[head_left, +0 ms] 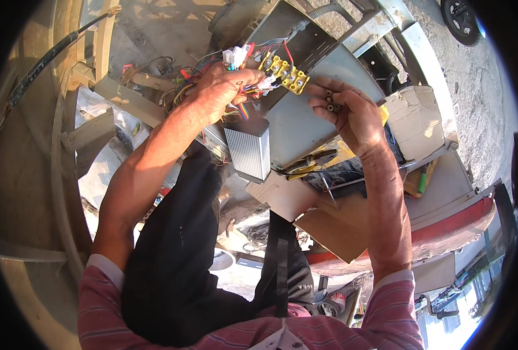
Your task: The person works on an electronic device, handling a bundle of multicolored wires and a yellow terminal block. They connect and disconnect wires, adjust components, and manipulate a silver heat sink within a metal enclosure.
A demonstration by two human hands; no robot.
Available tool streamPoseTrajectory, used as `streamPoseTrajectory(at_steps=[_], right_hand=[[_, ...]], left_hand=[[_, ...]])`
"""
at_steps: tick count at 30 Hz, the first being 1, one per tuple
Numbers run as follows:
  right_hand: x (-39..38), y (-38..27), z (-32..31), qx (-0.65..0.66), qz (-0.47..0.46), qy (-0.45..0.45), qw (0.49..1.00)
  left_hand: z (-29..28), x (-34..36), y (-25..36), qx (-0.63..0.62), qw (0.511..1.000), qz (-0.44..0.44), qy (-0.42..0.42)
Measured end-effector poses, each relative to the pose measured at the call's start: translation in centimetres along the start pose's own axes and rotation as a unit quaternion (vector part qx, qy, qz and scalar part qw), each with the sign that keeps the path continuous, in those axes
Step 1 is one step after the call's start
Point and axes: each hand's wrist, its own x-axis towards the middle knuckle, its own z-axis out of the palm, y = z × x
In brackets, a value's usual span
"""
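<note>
My left hand point(221, 90) is closed round a bundle of coloured wires point(244, 108) with white plastic connectors point(235, 57). Just beyond its fingertips is a yellow terminal block point(284, 73) with metal screws along it, and a red wire rises from its far side. A little to the right, my right hand point(352, 114) is turned partly palm up with curled fingers. Several small metal nuts point(332, 104) rest in those fingers, close to the block's right end but apart from it. Below my left hand stands a finned silver metal box point(248, 150).
A grey metal panel point(305, 125) lies under the block, inside a metal frame. Pliers point(317, 158) lie by my right wrist. Cardboard pieces point(340, 230) sit below. A wooden frame point(127, 99) stands at left, and a black wheel point(462, 20) at far right.
</note>
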Motion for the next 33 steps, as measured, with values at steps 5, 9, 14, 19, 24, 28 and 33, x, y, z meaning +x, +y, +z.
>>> streamPoseTrajectory(at_steps=[5, 9, 14, 19, 24, 28, 33], right_hand=[[-0.6, -0.2, -0.5, -0.008, -0.034, 0.011, 0.999], [-0.1, -0.5, -0.1, -0.035, -0.059, 0.004, 0.998], [1.3, -0.8, 1.0, -0.079, -0.065, -0.008, 0.995], [3.1, -0.8, 3.2, -0.254, -0.132, 0.017, 0.958], [4.7, -1.1, 5.3, -0.368, -0.175, 0.028, 0.913], [5.0, -1.5, 6.1, -0.420, -0.179, 0.033, 0.889], [5.0, -1.3, 6.5, -0.451, -0.189, 0.053, 0.871]], left_hand=[[-0.1, 0.1, 0.1, 0.006, 1.000, 0.003, -0.021], [-0.3, 0.3, 0.0, 0.008, 1.000, -0.023, -0.008], [-0.5, 0.5, 0.0, 0.047, 0.998, -0.027, -0.014], [0.0, 0.4, -0.1, 0.040, 0.999, -0.001, -0.004], [0.0, 0.5, -0.1, 0.080, 0.997, -0.003, -0.005], [-0.3, 0.9, -0.4, 0.088, 0.996, -0.015, -0.007], [-0.6, 1.4, -0.9, 0.101, 0.995, -0.008, -0.012]])
